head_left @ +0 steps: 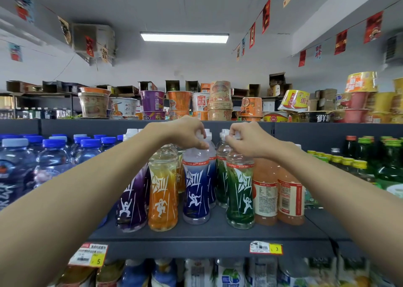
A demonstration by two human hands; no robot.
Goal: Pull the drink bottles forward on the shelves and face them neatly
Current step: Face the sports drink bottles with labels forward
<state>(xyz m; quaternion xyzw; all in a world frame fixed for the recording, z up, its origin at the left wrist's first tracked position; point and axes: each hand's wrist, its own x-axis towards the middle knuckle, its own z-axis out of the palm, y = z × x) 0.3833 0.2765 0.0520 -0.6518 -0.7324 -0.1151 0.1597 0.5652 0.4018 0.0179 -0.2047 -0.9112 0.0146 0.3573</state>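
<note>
A row of sports drink bottles stands on the dark shelf (209,232): a purple bottle (130,199), an orange bottle (162,191), a blue bottle (196,186) and a green bottle (239,188). My left hand (185,134) grips the white cap and neck of the blue bottle. My right hand (246,140) grips the cap of the green bottle. The blue bottle stands a little further back than the orange and green ones. More bottles of the same colours stand behind them.
Water bottles with blue caps (52,156) fill the shelf at left. Two pink juice bottles (277,191) stand right of the green one, with dark green bottles (370,156) beyond. Instant noodle cups (178,106) line the top shelf. Price tags (266,247) hang on the shelf edge.
</note>
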